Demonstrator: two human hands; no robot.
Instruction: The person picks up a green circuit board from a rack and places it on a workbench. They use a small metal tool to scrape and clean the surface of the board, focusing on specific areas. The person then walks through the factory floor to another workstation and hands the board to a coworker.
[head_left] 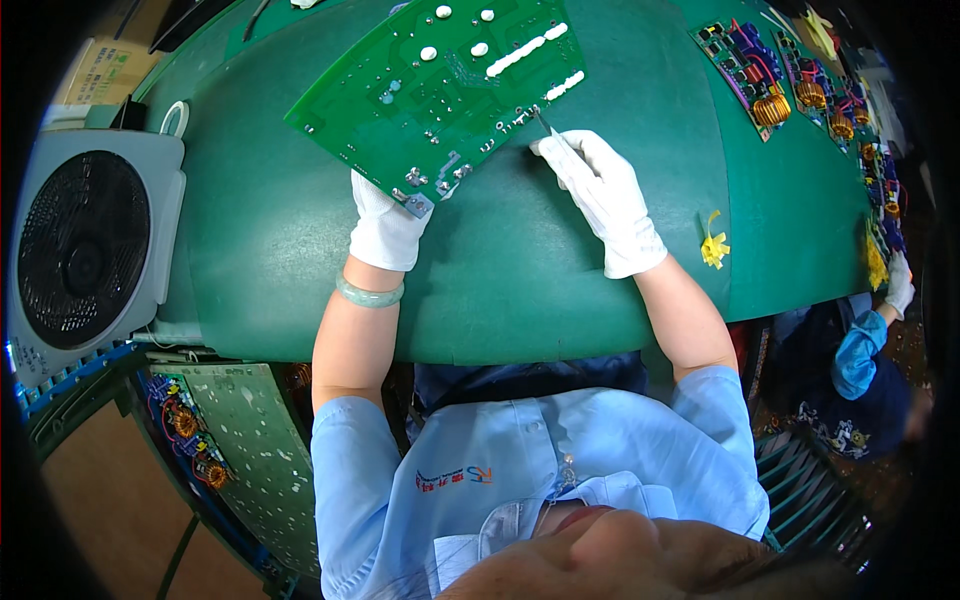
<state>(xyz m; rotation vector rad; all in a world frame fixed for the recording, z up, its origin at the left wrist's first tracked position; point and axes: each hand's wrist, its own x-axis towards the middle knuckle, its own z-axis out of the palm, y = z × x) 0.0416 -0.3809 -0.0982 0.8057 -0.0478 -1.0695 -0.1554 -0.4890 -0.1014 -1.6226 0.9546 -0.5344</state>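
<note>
My left hand point(387, 225), in a white glove, grips a large green circuit board point(400, 115) by its near corner. The board is tilted above the table, its solder side showing, with white blobs and strips across its far part. Part of my left hand's fingers is hidden beneath it. My right hand point(602, 195), also gloved in white, is closed around a thin, dark-tipped tool point(543, 124), whose kind I cannot make out. Its tip is at the board's right edge, by a row of solder points; whether it touches is unclear.
A box fan point(88, 245) stands at the left of the green table point(490, 300). Boards with copper coils point(745, 75) line the right side, near a yellow scrap point(714, 245). A co-worker's gloved hand point(899, 285) is at far right. A rack with boards point(190, 430) stands lower left.
</note>
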